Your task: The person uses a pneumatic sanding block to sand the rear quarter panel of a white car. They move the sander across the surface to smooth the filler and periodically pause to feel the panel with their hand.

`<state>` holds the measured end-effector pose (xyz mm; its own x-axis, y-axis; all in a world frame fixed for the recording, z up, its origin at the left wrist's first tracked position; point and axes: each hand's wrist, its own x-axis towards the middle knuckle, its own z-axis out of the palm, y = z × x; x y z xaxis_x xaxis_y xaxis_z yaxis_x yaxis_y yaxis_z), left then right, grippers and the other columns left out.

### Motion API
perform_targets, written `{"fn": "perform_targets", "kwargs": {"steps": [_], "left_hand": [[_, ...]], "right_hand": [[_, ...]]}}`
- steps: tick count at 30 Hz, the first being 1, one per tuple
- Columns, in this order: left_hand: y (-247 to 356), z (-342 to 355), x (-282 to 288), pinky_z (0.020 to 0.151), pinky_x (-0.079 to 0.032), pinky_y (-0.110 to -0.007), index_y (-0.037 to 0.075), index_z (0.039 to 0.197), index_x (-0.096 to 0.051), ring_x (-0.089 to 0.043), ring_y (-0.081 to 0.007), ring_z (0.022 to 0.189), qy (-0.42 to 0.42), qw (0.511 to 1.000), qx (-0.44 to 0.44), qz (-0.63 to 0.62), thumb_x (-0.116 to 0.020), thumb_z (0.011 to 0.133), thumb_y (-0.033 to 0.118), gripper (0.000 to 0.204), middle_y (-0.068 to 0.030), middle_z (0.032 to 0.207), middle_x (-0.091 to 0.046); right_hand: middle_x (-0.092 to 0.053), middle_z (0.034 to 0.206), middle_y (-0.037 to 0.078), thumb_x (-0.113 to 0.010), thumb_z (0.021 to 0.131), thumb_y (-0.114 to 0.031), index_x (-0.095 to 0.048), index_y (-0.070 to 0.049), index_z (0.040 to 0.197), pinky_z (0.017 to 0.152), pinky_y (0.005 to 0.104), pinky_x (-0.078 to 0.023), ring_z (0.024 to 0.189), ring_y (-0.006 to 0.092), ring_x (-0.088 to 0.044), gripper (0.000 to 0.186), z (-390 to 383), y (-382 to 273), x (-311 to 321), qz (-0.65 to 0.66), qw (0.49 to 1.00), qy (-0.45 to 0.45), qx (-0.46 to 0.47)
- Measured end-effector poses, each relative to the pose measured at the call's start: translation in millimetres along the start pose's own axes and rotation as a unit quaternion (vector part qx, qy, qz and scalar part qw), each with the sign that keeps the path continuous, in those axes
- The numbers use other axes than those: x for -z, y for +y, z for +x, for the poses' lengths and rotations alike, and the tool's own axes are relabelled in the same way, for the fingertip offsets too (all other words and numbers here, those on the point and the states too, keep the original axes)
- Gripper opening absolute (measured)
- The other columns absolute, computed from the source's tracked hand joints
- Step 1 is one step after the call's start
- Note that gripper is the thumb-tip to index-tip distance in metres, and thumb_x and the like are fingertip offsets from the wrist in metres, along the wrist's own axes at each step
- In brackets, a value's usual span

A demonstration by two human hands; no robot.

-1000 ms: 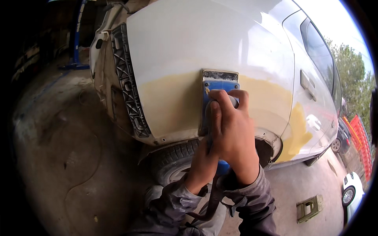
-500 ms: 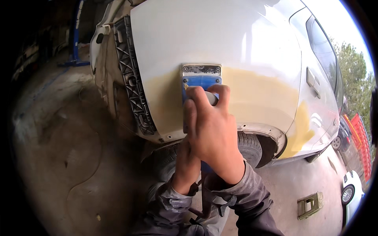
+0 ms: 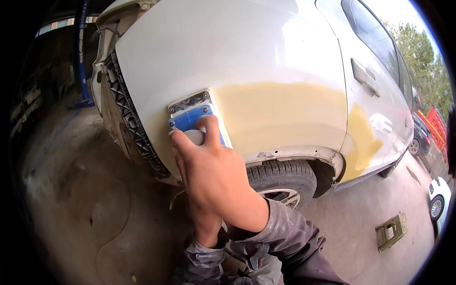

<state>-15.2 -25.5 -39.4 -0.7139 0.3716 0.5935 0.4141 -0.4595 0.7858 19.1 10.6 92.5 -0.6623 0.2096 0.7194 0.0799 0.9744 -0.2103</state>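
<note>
A blue sander (image 3: 186,118) with a rounded grey knob and a screwed-down clamp plate at its far end lies tilted on the white car's rear side panel (image 3: 228,52). Over the knob, my right hand (image 3: 216,173) grips with its fingers curled. Below and behind it, my left hand (image 3: 205,221) reaches to the sander's near end; its fingers are mostly hidden. Under the sander, a band of yellowish filler (image 3: 285,111) runs across the panel. Another filler patch (image 3: 363,142) covers the lower door.
A black plastic bracket (image 3: 130,111) lines the panel's left edge. Below the wheel arch is the tyre (image 3: 285,175). A small stool (image 3: 392,232) stands on the floor at right, near another white car (image 3: 439,199). A blue post (image 3: 81,57) rises at far left.
The sander and both hands have moved left along the panel, and the sander has tilted from upright in the view. The view itself has shifted, showing more of the wheel.
</note>
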Motion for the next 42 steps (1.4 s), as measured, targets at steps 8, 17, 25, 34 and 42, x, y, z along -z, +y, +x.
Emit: {"fn": "perform_targets", "kwargs": {"steps": [8,17,25,34,42], "left_hand": [[45,22,-111,0.070,-0.050,-0.048,-0.007,0.106,-0.057,-0.062,-0.0527,0.091,-0.178,0.983,0.034,-0.034,-0.065,0.094,0.042,0.051,-0.0312,0.087,-0.065],[32,6,-80,0.085,-0.049,-0.043,-0.008,0.127,-0.051,-0.063,-0.0445,0.104,-0.010,0.996,-0.046,-0.078,-0.062,0.097,0.032,0.050,-0.0292,0.109,-0.064],[39,17,-61,0.094,-0.047,-0.039,-0.008,0.137,-0.046,-0.063,-0.0353,0.114,-0.064,0.994,-0.009,-0.084,-0.058,0.100,0.032,0.056,-0.0273,0.122,-0.062],[54,20,-60,0.091,-0.046,-0.037,-0.007,0.132,-0.051,-0.062,-0.0298,0.110,-0.071,0.992,0.001,-0.108,-0.054,0.102,0.035,0.051,-0.0231,0.120,-0.064],[44,26,-80,0.074,-0.050,-0.047,-0.010,0.118,-0.051,-0.064,-0.0491,0.093,-0.082,0.989,-0.053,-0.111,-0.062,0.097,0.038,0.053,-0.0299,0.098,-0.066]], "right_hand": [[-0.062,0.108,0.020,-0.046,0.102,-0.020,-0.061,-0.009,0.117,0.088,0.0480,-0.047,0.112,0.0416,-0.051,0.025,-17,96,105,0.024,0.992,0.118,-0.030],[-0.055,0.110,0.024,-0.051,0.099,-0.020,-0.056,-0.007,0.119,0.074,0.0525,-0.052,0.100,0.0444,-0.057,0.024,4,54,59,-0.042,0.998,0.038,-0.017],[-0.054,0.112,0.024,-0.051,0.098,-0.019,-0.053,-0.005,0.120,0.076,0.0540,-0.050,0.099,0.0468,-0.053,0.026,17,42,58,-0.051,0.999,0.008,-0.009],[-0.061,0.109,0.018,-0.047,0.100,-0.018,-0.055,-0.002,0.116,0.084,0.0503,-0.046,0.099,0.0425,-0.048,0.023,17,40,64,-0.060,0.998,0.004,-0.024],[-0.059,0.109,0.021,-0.042,0.103,-0.020,-0.054,-0.002,0.118,0.090,0.0461,-0.044,0.099,0.0401,-0.050,0.026,14,56,80,-0.060,0.997,0.039,-0.011]]}}
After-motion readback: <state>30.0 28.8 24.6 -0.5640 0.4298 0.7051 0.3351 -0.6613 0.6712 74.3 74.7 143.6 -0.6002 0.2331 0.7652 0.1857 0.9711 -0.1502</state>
